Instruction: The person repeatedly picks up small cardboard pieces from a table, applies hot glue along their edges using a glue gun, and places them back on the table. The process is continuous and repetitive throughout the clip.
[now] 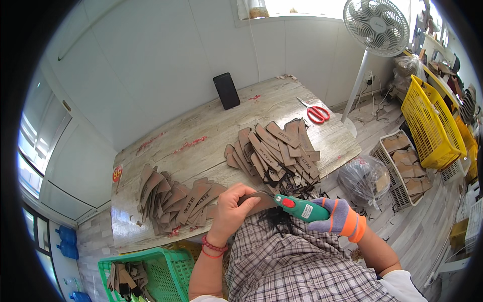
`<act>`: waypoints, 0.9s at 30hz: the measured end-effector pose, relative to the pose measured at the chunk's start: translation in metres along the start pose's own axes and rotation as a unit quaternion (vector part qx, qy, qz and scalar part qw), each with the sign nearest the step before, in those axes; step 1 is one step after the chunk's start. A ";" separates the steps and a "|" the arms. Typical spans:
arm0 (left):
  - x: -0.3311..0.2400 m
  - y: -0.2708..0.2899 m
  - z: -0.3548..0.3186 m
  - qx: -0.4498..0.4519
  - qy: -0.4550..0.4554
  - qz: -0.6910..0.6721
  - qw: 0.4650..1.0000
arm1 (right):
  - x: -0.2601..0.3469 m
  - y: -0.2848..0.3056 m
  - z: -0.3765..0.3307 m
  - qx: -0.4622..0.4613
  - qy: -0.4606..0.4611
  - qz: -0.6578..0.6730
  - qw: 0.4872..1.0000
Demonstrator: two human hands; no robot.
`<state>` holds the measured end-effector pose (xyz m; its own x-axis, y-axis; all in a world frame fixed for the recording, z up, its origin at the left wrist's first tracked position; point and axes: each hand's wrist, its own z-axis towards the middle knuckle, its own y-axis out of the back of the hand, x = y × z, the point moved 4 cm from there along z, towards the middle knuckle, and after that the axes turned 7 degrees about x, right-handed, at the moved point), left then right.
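My bare left hand (230, 207), with red bead bracelets at the wrist, pinches a brown strip-shaped cut piece (262, 202) near the table's front edge. My right hand (338, 219), in a grey and orange work glove, is wrapped round a green handheld power cutter (308, 210) with a red button. The tool's head meets the right end of the piece; its blade is too small to make out. Black trimmings (276, 217) lie below it on my checked apron (271, 256). A fanned pile of similar brown pieces (274, 148) lies beyond my hands, and another pile (173, 201) lies to the left.
Red-handled scissors (318, 115) and a propped black phone (226, 91) are on the table (201, 126). A green basket (176, 267) stands at lower left. On the right are a standing fan (377, 25), a clear plastic bag (363, 178), a filled crate (397, 176) and a yellow basket (430, 126).
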<state>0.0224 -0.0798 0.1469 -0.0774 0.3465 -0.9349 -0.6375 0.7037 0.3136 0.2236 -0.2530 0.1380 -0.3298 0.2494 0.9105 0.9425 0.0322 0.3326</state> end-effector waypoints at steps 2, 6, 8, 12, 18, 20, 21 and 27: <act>-0.003 -0.003 0.000 0.018 0.010 -0.004 1.000 | 0.000 -0.001 0.001 -0.001 0.005 0.004 1.000; 0.001 -0.006 0.000 0.042 0.021 -0.014 0.999 | -0.001 -0.004 0.005 0.008 -0.002 0.012 1.000; 0.003 -0.003 -0.001 0.046 0.025 -0.016 0.998 | -0.002 -0.006 0.009 0.011 -0.021 0.034 0.999; 0.014 0.018 -0.008 0.032 0.048 0.014 0.998 | -0.010 -0.011 0.015 -0.004 -0.043 0.062 0.997; 0.052 0.072 -0.017 -0.041 0.091 0.065 0.993 | -0.010 -0.013 0.016 -0.009 -0.056 0.033 0.998; 0.063 0.081 -0.016 -0.051 0.104 0.017 0.993 | -0.014 -0.015 0.017 -0.020 -0.051 0.026 0.998; 0.060 0.082 -0.018 -0.055 0.091 -0.001 0.994 | -0.020 -0.018 0.018 -0.009 -0.062 0.057 0.996; 0.040 0.045 -0.011 -0.040 0.048 -0.040 0.997 | -0.005 -0.025 0.020 -0.015 -0.035 -0.001 0.999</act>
<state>-0.0181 -0.0406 0.1215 -0.0946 0.2279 -0.9691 -0.7032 0.6738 0.2271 0.2023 -0.2361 0.1204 -0.3263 0.3164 0.8907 0.9394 0.0033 0.3429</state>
